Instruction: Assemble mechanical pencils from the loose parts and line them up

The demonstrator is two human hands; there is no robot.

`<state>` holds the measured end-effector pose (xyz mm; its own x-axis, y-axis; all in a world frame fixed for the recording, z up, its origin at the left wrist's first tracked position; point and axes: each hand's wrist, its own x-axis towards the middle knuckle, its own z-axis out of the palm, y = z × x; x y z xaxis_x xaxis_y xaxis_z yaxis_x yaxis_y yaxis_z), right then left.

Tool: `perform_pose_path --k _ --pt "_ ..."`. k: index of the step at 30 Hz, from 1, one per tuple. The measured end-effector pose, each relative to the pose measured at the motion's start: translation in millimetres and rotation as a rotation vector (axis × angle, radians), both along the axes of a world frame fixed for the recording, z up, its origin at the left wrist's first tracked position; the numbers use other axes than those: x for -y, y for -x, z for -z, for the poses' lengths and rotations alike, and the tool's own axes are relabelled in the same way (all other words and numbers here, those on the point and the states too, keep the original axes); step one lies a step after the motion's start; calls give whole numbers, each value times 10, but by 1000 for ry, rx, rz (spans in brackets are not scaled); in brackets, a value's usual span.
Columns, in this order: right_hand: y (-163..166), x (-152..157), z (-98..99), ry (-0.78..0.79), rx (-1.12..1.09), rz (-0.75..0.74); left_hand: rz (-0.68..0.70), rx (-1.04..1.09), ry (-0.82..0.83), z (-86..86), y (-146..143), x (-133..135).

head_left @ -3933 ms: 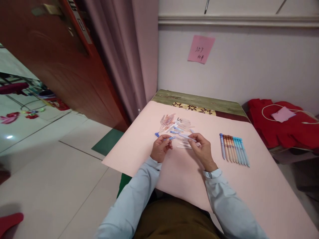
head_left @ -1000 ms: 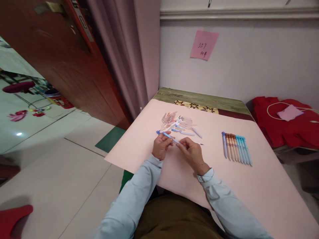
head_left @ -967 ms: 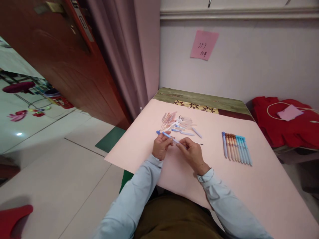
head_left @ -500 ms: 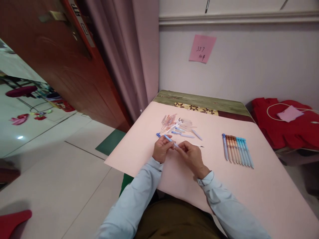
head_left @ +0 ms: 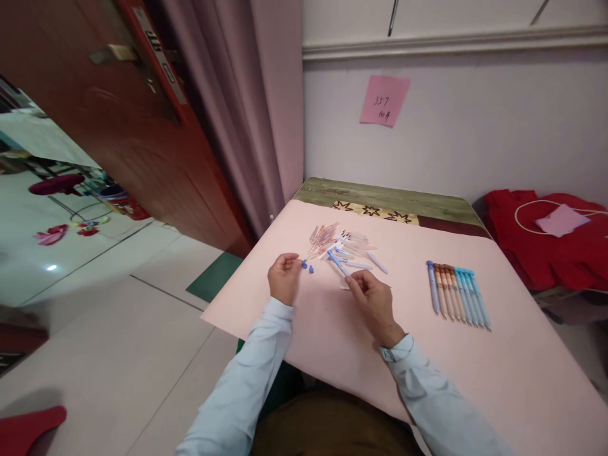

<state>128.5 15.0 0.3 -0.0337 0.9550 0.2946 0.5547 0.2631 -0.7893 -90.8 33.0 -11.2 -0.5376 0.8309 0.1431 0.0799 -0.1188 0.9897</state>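
My right hand [head_left: 373, 301] is closed on a pen barrel [head_left: 338, 263], light-coloured with a blue upper part, which points up and to the left above the table. My left hand [head_left: 284, 275] is apart from the pen, its thumb and forefinger reaching beside a small blue pen topper [head_left: 304, 264]. Those fingertips look slightly parted; whether they touch it is hard to tell. A second blue topper [head_left: 311, 270] lies just to the right. Beyond my hands is a loose pile of pen parts [head_left: 325, 237], orange-brown, clear and blue, with a pale blue barrel [head_left: 377, 263] at its right.
A row of pens [head_left: 458, 294] with blue, brown and light-blue tops lies on the right of the pink-covered table [head_left: 427, 380]. A red cloth [head_left: 517, 234] is beyond the right edge. A wooden door [head_left: 156, 145] and a curtain [head_left: 237, 95] stand at the left.
My left hand has let go of the pen and moved left to the blue toppers. The right hand keeps the pen, which now points more steeply away from me.
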Motion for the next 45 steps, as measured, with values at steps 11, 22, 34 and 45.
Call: perform_pose_path --k 11,22,34,45 --pt "7 -1 24 -23 38 1 58 -686 9 172 159 -140" --pt "-2 -13 33 -41 -12 -19 30 72 -144 63 -311 121" --pt "3 3 10 -77 -75 -28 76 -250 -216 62 -304 161" --pt "23 10 9 -35 -88 -27 153 -276 -204 50 -296 166"
